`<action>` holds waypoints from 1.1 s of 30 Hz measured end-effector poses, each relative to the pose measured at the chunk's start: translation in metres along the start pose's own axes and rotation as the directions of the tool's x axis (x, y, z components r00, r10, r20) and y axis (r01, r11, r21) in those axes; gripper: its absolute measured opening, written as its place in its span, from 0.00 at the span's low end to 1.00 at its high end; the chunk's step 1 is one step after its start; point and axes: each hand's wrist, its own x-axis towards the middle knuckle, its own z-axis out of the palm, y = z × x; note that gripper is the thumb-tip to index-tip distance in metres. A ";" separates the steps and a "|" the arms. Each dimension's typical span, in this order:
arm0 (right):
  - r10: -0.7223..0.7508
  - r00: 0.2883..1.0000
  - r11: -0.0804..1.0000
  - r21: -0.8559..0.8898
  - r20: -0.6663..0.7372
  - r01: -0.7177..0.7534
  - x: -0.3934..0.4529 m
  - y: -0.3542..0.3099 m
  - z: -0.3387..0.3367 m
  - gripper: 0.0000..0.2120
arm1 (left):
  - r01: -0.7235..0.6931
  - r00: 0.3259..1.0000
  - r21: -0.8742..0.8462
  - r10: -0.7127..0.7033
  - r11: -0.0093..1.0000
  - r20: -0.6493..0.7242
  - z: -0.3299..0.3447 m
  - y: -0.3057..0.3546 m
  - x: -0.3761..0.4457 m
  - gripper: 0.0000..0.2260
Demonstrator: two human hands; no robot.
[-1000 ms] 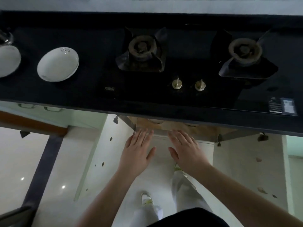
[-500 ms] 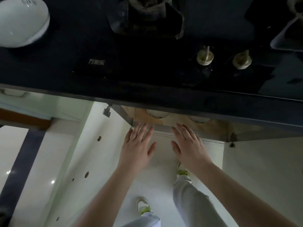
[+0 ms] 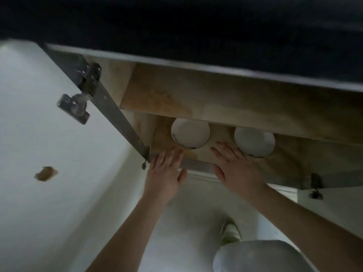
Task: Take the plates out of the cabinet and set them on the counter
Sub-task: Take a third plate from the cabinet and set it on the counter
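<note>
Two white plates sit side by side on the wooden shelf point(image 3: 206, 156) of the open cabinet under the dark counter point(image 3: 196, 26). The left plate point(image 3: 190, 133) has a thin dark rim; the right plate point(image 3: 254, 141) is partly under the shelf above. My left hand point(image 3: 164, 171) is flat and spread at the shelf's front edge, just below the left plate, holding nothing. My right hand point(image 3: 235, 167) reaches over the shelf edge, its fingers next to the right plate's lower left rim, empty.
The white cabinet door point(image 3: 49, 134) stands open at the left, with a metal hinge point(image 3: 78, 104) near its top. Another white door point(image 3: 334, 213) is at the right. My leg and shoe point(image 3: 229, 230) are on the pale floor below.
The view dropped from the stove top to the cabinet interior, and the counter's plates left the frame. Both hands moved forward to the shelf edge, the right one close to a plate.
</note>
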 end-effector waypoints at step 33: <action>-0.126 0.941 0.988 -0.048 0.313 0.148 0.157 0.052 0.253 0.30 | -0.142 0.990 0.147 0.143 0.979 0.001 0.208 -0.073 0.160 0.29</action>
